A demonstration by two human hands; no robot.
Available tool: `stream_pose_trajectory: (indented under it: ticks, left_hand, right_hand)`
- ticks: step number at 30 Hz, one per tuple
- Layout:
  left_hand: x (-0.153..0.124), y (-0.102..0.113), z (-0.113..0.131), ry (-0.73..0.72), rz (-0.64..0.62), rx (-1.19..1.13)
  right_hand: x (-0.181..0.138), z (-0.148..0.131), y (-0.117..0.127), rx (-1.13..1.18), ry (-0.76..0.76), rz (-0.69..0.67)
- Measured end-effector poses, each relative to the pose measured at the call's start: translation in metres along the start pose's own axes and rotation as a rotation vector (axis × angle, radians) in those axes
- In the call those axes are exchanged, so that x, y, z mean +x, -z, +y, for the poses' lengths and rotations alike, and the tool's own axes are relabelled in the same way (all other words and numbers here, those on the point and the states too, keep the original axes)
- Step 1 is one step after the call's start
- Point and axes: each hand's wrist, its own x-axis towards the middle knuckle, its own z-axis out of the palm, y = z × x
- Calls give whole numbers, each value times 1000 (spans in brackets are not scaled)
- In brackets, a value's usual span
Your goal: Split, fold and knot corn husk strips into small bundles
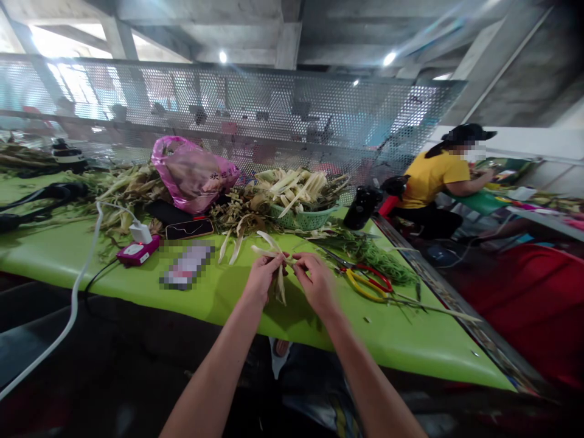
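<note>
Several pale strips of dried corn husk meet between my two hands above the front of the table, with loose ends pointing up and down. My left hand pinches the strips where they cross. Close on its right, my right hand has thumb and fingers drawn together on the same husk; the exact grip is too small to make out. To the right of that hand lie scissors with yellow handles and a pair with red handles. Beyond the hands, a green basket is heaped with pale husk pieces.
The green-topped table also bears green fibres, a pink bag, phones, a magenta power block with a white cable, and a black bottle. Perforated metal panels rise behind. A person in yellow sits at right.
</note>
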Motion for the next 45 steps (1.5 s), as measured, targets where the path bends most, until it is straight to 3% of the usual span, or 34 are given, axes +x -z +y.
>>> stream_pose_trajectory:
  ticks: [6, 8, 15, 32, 35, 38, 41, 45]
  left_hand:
    - [-5, -4, 0, 29, -144, 86]
    - [-5, -5, -1, 13, -152, 81]
    - [-7, -5, 0, 103, -171, 75]
    - [-9, -5, 4, 258, -182, 104]
    - [-6, -5, 1, 174, -229, 87]
    - [-2, -5, -4, 10, -187, 119]
    - [1, -5, -7, -100, -139, 190]
    - [2, -2, -8, -157, -176, 331]
  right_hand:
    - [0, 9, 3, 541, -284, -124]
    - [2, 12, 2, 624, -316, -144]
    - [4, 12, 4, 337, -188, -53]
    - [2, 21, 8, 346, -168, 124]
    - [2, 22, 6, 407, -222, 79]
    - [2, 19, 3, 442, -300, -17]
    - [1, 15, 3, 380, -327, -85]
    - [0, 14, 3, 286, -307, -107]
